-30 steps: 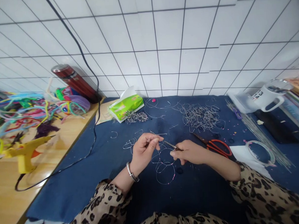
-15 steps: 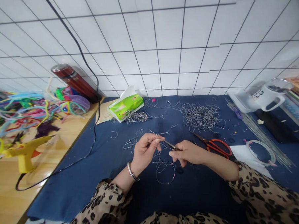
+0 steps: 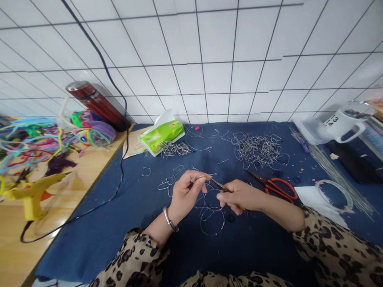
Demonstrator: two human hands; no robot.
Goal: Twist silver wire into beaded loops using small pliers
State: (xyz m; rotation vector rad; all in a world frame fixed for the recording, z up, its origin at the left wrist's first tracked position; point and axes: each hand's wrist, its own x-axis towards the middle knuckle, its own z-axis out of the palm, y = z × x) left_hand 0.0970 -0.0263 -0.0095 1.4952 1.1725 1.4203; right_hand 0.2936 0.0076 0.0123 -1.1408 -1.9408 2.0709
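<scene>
My left hand [image 3: 186, 192] pinches a thin silver wire [image 3: 202, 177] between thumb and fingertips above the blue cloth [image 3: 118, 214]. My right hand [image 3: 241, 195] is closed round small pliers [image 3: 219, 186], whose tip points left at the wire end beside the left fingers. Under both hands lie looped wire rings with pink beads [image 3: 212, 212]. Both sleeves are leopard print, and a bangle sits on the left wrist.
Red-handled scissors [image 3: 276, 186] lie right of my right hand. A heap of cut wire pieces [image 3: 258, 149] lies behind, a green tissue pack [image 3: 161, 136] at back left. A yellow glue gun [image 3: 31, 195], pipe cleaners and a red flask [image 3: 96, 105] are left; a white mug [image 3: 343, 124] right.
The pliers' tip has closed in slightly on the wire at the left fingertips, and a yellowish bit of handle now shows below my right fingers. Otherwise the hands stay put.
</scene>
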